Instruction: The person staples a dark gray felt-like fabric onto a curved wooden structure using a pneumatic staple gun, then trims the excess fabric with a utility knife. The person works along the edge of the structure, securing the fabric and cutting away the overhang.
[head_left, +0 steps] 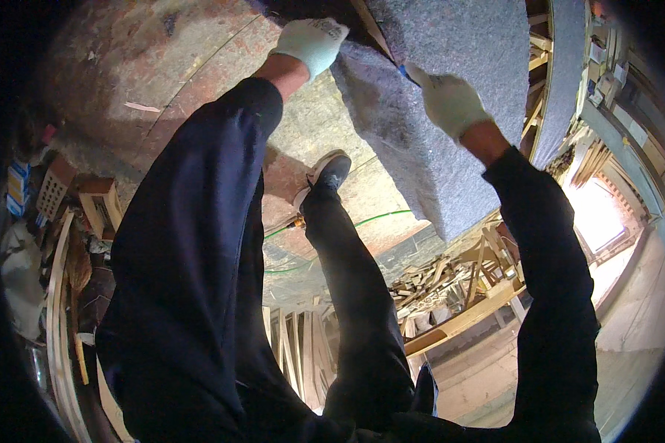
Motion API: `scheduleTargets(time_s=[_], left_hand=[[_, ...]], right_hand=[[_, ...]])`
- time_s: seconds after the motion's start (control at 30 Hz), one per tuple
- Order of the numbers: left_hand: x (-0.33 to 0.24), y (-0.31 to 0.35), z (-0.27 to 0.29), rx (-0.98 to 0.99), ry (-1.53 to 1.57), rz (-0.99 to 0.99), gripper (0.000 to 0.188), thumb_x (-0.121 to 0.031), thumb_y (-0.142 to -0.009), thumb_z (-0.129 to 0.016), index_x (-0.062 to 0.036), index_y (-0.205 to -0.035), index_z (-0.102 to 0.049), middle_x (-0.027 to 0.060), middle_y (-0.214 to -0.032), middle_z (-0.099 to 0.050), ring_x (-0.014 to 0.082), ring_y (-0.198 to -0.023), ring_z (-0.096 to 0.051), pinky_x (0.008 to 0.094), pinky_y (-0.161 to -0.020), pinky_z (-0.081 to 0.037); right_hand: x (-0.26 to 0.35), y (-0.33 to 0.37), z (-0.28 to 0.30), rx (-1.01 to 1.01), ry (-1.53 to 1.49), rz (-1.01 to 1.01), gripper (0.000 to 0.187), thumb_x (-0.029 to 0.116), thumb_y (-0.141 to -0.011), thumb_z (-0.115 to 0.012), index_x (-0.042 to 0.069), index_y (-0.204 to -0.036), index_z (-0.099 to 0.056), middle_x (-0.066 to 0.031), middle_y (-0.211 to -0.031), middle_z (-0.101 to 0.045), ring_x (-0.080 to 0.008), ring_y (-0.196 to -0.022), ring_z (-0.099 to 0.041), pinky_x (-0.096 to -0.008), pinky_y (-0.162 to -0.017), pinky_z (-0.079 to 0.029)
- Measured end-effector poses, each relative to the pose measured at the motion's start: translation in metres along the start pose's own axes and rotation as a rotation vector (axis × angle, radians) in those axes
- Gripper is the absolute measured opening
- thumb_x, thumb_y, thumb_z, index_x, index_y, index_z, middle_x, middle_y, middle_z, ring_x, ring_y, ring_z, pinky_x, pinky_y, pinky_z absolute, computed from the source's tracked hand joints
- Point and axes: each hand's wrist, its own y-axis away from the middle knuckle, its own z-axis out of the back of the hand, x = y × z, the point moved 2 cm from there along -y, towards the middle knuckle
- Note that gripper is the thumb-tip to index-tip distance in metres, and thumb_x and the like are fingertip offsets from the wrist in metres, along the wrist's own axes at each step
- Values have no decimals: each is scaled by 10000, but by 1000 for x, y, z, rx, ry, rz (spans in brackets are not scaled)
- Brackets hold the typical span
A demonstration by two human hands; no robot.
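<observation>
A thick sheet of grey felt [458, 162] drapes down at the upper middle, its lower corner hanging over the floor. My left hand [314, 46], in a pale work glove, is closed at the felt's left edge, near the top of the view; its fingertips are partly hidden. In my right hand [451, 103], also gloved, is a slim cutting tool with a blue part [403, 71], which looks like a utility knife. Its tip touches the felt at the lower end of a narrow gap, where a wooden strip [373, 28] shows.
My shoe [331, 170] stands on the stained floor [199, 66], close to a green hose [380, 216]. Wood offcuts [436, 284] are heaped behind me, beside a long board [465, 317]. Wooden framing [541, 59] shows right of the felt. Boards and boxes [102, 203] crowd the left.
</observation>
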Motion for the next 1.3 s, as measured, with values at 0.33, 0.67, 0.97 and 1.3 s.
scheduleTargets(time_s=[0.33, 0.67, 0.97, 1.3], left_hand=[[-16, 9, 6, 57, 38, 56, 301, -175, -884, -580, -133, -1177, -633, 121, -1137, -653, 350, -974, -677, 480, -775, -553], [-79, -7, -40, 55, 211, 62, 178, -211, -883, -609, -132, -1024, -683, 120, -1016, -710, 342, -930, -692, 475, -773, -556], [-64, -18, -46, 47, 116, -18, 252, -163, -901, -540, -152, -1111, -678, 100, -1162, -694, 333, -1006, -682, 465, -809, -556], [-66, 21, -30, 186, 202, 8, 223, -147, -839, -619, -144, -1054, -679, 99, -1052, -685, 342, -965, -675, 483, -791, -548]], right_hand=[[-10, 24, -21, 27, -5, -14, 560, 115, -937, -450, 157, -1492, -389, -158, -896, -719, -361, -773, -706, -478, -677, -553], [-15, 32, -8, 67, -92, -72, 538, 115, -932, -454, 187, -1465, -429, -191, -811, -703, -382, -739, -700, -507, -654, -548], [-8, 6, -21, 135, 67, -5, 539, 112, -909, -494, 89, -1445, -441, -167, -875, -716, -347, -776, -704, -477, -680, -559], [-12, 78, -46, 183, -16, -27, 619, 86, -912, -476, 115, -1518, -354, -166, -899, -713, -338, -782, -704, -472, -678, -560]])
